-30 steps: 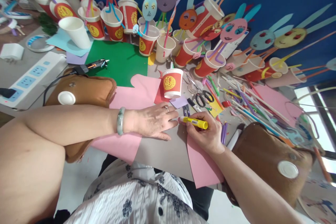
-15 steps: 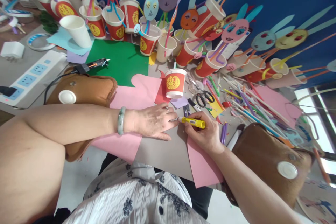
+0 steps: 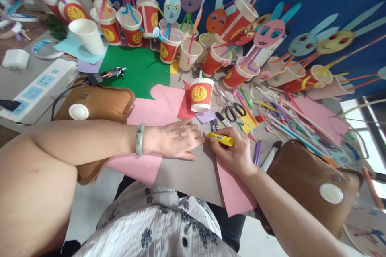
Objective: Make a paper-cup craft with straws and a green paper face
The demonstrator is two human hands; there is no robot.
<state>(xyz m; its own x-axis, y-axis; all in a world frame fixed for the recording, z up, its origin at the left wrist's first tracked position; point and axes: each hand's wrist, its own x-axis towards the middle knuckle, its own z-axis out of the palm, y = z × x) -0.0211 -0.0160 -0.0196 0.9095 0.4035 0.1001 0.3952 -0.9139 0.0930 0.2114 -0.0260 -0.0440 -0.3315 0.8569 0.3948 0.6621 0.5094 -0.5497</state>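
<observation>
My left hand [image 3: 177, 139] lies flat on the grey table with its fingers stretched out, a ring on one finger. Whatever is under its fingertips is hidden or too small to make out. My right hand [image 3: 237, 150] is closed round a yellow glue stick [image 3: 222, 138]. The stick's white end points left and is close against the left fingertips. Beyond the hands stands a red and white paper cup [image 3: 201, 95]. Pink paper [image 3: 141, 166] extends beneath my left forearm, and another pink sheet [image 3: 233, 192] is under my right wrist.
Black-handled scissors [image 3: 235, 111], a marker [image 3: 222, 119] and loose straws [image 3: 289, 116] lie to the right. Several cups with paper-faced straw figures line the back. Brown pouches [image 3: 99, 98] flank both arms. A glue gun [image 3: 105, 75] rests on green paper [image 3: 141, 72]; a power strip [image 3: 37, 88] is left.
The glue stick and my right hand have shifted very slightly left and up, with the white end closer to my left fingertips. My left hand stays in place.
</observation>
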